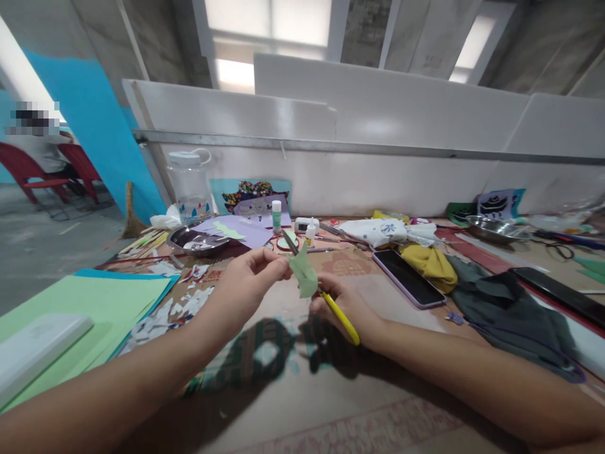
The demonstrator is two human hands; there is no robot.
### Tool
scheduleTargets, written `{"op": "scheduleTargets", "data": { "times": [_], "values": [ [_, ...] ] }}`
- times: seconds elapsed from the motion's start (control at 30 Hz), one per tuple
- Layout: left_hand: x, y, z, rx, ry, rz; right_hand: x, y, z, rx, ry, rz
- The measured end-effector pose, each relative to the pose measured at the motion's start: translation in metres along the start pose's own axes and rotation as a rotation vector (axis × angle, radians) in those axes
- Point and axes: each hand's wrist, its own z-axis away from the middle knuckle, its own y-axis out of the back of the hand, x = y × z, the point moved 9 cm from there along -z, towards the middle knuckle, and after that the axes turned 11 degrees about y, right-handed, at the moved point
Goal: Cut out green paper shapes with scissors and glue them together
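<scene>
Near the middle of the view, my left hand [258,274] pinches the left edge of a small light green paper piece [306,277]. My right hand [343,309] is closed on yellow-handled scissors [341,316], just right of the paper. The scissor blades point up and left, past the paper, which hides part of them. Both hands are raised over the cardboard-covered table [293,403], and their shadows fall on it.
Green sheets [127,293] with a white box [42,347] lie at left, beside paper scraps [177,309]. A metal bowl [177,239], clear jug [189,183] and glue stick [276,215] stand behind. At right are a phone [409,279] and dark cloth [515,315]. A person sits far left.
</scene>
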Motion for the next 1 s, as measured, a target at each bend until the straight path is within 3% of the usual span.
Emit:
{"op": "scheduleTargets", "data": {
  "times": [0.33, 0.43, 0.57, 0.73, 1.0],
  "values": [
    [-0.008, -0.003, -0.005, 0.02, -0.021, -0.109, 0.012, 0.025, -0.003, 0.125, 0.123, 0.086],
    [-0.032, -0.01, -0.01, 0.01, 0.052, -0.097, 0.013, 0.027, -0.004, 0.14, 0.179, 0.051],
    [-0.067, -0.029, -0.012, -0.128, 0.189, 0.011, 0.011, 0.023, -0.006, 0.143, 0.133, -0.004],
    [-0.066, -0.033, -0.008, -0.134, 0.169, -0.064, 0.005, 0.019, -0.007, 0.139, 0.138, 0.009],
    [-0.075, -0.037, -0.008, -0.181, 0.206, 0.035, 0.004, 0.024, -0.007, 0.176, 0.187, 0.03]
  ]
}}
